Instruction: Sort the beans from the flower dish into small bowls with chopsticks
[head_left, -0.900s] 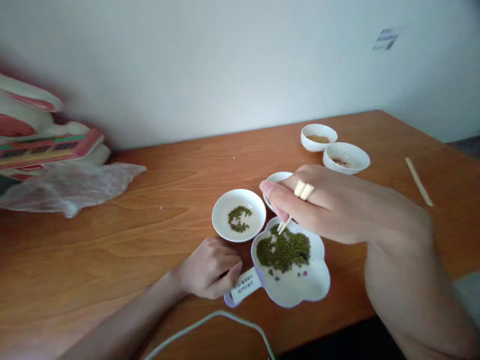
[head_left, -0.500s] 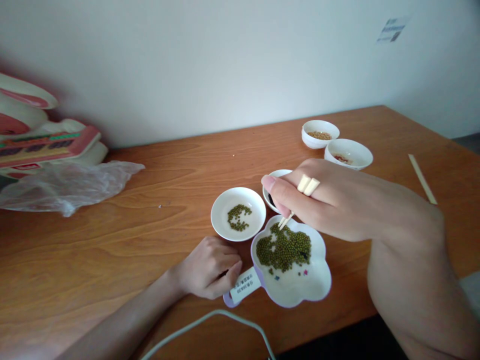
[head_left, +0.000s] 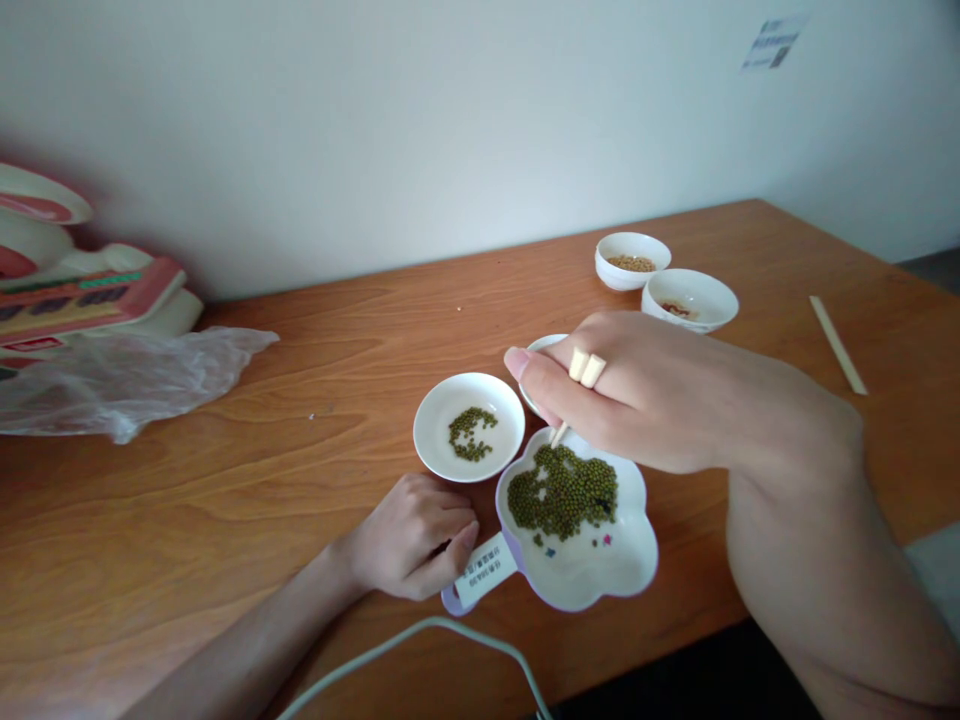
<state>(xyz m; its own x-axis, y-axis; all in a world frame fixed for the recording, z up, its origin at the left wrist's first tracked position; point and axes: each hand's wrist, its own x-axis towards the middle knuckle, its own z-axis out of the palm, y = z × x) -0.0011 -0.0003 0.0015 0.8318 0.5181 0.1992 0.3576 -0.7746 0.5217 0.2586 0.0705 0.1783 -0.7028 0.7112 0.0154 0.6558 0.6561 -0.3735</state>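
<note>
My right hand (head_left: 637, 390) is closed round a pair of chopsticks (head_left: 587, 368), their tips by the far rim of a white flower-shaped dish (head_left: 600, 570) with a purple edge. Mung beans (head_left: 562, 490) lie heaped in the dish, with a few dark bits among them. I cannot make out anything between the tips. My left hand (head_left: 420, 535) rests curled on the table, its thumb at the edge of the dish's labelled handle (head_left: 487, 570). Whether the fingers grip that handle is hidden. Beyond it stands a round white bowl (head_left: 431, 440) with some mung beans.
Partly behind my right hand is another small white bowl (head_left: 546, 342). Farther back stand a bowl of yellowish grains (head_left: 632, 285) and a bowl with reddish bits (head_left: 720, 315). A loose chopstick (head_left: 838, 345), plastic bag (head_left: 150, 375), toy keyboard (head_left: 97, 300) and cable (head_left: 427, 625) lie around.
My right hand has shifted slightly left, and the chopstick tips have moved from over the beans toward the dish's far rim. The left hand stays beside the handle. The view has shifted a little.
</note>
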